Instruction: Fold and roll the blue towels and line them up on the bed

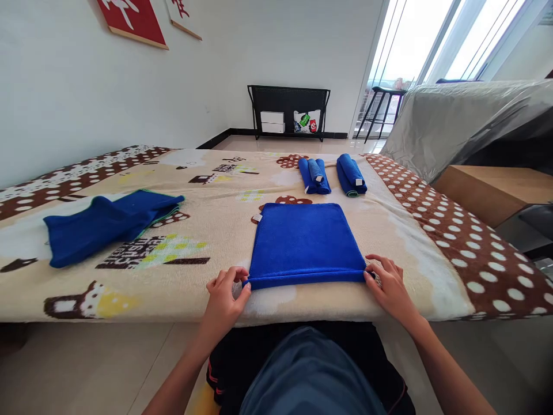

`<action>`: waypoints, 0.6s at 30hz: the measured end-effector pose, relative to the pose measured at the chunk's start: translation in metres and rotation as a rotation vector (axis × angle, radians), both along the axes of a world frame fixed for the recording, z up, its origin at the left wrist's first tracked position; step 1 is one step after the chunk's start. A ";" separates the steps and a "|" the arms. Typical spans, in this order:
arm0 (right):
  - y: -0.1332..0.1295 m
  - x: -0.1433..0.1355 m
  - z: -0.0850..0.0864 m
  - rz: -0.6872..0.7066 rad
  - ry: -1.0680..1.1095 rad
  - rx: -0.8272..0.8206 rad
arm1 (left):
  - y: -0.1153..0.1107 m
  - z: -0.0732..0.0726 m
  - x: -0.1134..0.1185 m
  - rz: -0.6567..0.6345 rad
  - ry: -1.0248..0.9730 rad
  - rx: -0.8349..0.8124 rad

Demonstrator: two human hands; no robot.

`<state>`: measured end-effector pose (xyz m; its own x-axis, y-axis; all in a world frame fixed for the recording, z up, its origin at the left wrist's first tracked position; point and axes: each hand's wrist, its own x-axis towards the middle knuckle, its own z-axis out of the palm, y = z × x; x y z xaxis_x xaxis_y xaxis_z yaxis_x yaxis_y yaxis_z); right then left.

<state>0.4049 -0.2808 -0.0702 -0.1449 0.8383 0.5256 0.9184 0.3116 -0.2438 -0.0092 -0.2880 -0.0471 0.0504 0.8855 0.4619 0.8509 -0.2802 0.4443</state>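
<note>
Your left hand (227,294) pinches the near-left corner of a flat, roughly square, royal-blue fabric cloth (305,236) between thumb and fingers, and your right hand (391,288) pinches its near-right corner the same way, the other fingers of both hands loosely curled. The cloth lies right in front of you, its near edge turned over into a narrow strip between your hands, with a small white label (258,217) sticking out at its far-left side. It rests on a cream plush blanket (224,202) with brown and yellow-green printed shapes and a brown, white-dotted border (462,230) on the right. Just beyond the cloth's far edge sits a bundle of rolled blue fabric (314,176), with a thick blue fabric roll (351,174) to its right. Well off to the left lies a loosely rumpled blue cloth with green edging (108,225). Past the blanket, a black metal rack (287,101) stands by the wall
</note>
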 end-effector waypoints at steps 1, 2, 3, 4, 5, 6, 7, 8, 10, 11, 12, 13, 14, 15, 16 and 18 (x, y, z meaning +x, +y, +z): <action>0.002 -0.008 0.001 -0.063 -0.019 0.038 | 0.001 0.001 0.008 0.055 0.065 0.041; 0.002 -0.018 0.002 -0.121 -0.034 0.093 | 0.001 0.002 0.019 0.104 0.134 0.099; 0.002 -0.031 0.003 -0.154 -0.043 0.153 | 0.001 0.002 0.031 0.123 0.195 0.161; 0.001 -0.045 0.004 -0.140 -0.049 0.204 | 0.001 0.002 0.045 0.098 0.241 0.219; -0.001 -0.060 0.005 -0.070 -0.053 0.237 | 0.001 0.002 0.060 0.021 0.271 0.267; -0.004 -0.075 0.005 0.041 -0.054 0.253 | 0.001 0.001 0.075 -0.092 0.288 0.301; -0.006 -0.088 0.006 0.171 -0.052 0.252 | 0.001 0.000 0.088 -0.217 0.295 0.324; -0.007 -0.099 0.006 0.292 -0.049 0.239 | 0.002 -0.002 0.099 -0.327 0.297 0.335; -0.008 -0.109 0.004 0.435 -0.048 0.193 | 0.005 -0.008 0.107 -0.455 0.300 0.342; -0.008 -0.107 0.003 0.443 -0.051 0.172 | 0.007 -0.011 0.104 -0.466 0.303 0.336; -0.007 -0.099 0.001 0.423 -0.059 0.152 | 0.009 -0.015 0.096 -0.453 0.309 0.325; -0.007 -0.087 -0.001 0.387 -0.068 0.137 | 0.010 -0.018 0.083 -0.426 0.319 0.311; -0.007 -0.072 -0.004 0.341 -0.076 0.128 | 0.010 -0.020 0.067 -0.389 0.334 0.298; -0.007 -0.055 -0.006 0.289 -0.082 0.127 | 0.009 -0.022 0.050 -0.339 0.348 0.290; -0.008 -0.039 -0.008 0.237 -0.088 0.130 | 0.008 -0.023 0.034 -0.278 0.362 0.285; -0.010 -0.015 -0.010 0.140 -0.110 0.145 | 0.003 -0.023 0.011 -0.156 0.388 0.294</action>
<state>0.3896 -0.2911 -0.0806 -0.3172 0.7232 0.6135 0.8824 0.4621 -0.0885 0.0016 -0.2853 -0.0699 0.3888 0.6892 0.6115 0.8757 -0.4827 -0.0127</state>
